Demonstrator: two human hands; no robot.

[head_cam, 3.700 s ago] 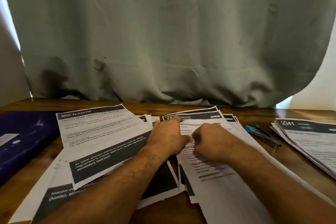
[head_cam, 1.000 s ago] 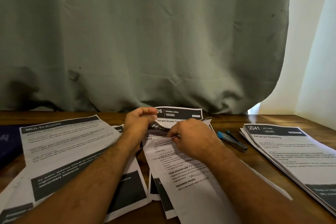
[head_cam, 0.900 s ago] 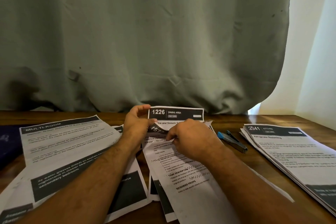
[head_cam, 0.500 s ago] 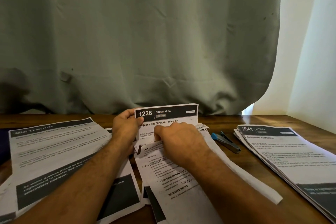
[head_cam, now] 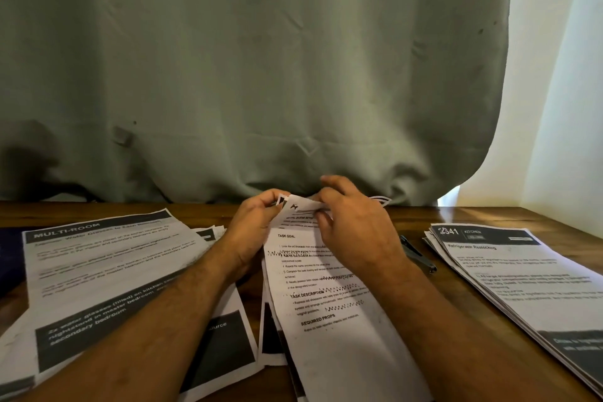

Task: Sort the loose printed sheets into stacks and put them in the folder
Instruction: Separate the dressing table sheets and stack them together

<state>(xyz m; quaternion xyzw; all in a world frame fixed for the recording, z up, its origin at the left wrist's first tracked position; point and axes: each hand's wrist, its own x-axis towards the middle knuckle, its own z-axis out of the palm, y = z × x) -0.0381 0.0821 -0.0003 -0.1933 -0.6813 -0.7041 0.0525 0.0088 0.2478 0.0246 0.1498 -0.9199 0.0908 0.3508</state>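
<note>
A middle pile of printed sheets (head_cam: 323,313) lies on the wooden table (head_cam: 456,215), its top page showing "TASK GOAL" text. My left hand (head_cam: 253,228) pinches the curled top corner of these sheets. My right hand (head_cam: 354,232) grips the same top edge from the right, fingers curled over it. A loose spread of sheets headed "MULTI-ROOM" (head_cam: 104,271) lies to the left. A neat stack headed "KITCHEN" (head_cam: 528,284) lies at the right. A sliver of the dark blue folder (head_cam: 9,258) shows at the far left edge.
A dark stapler (head_cam: 419,258) lies between the middle pile and the right stack, partly behind my right wrist. A grey-green curtain (head_cam: 261,75) hangs just behind the table's far edge, with a bright white curtain (head_cam: 561,108) at the right.
The sheet headed "1226 DINING AREA" that my left hand held upright is no longer raised. Both hands now hold the bent top edge of the middle pile, my right hand higher.
</note>
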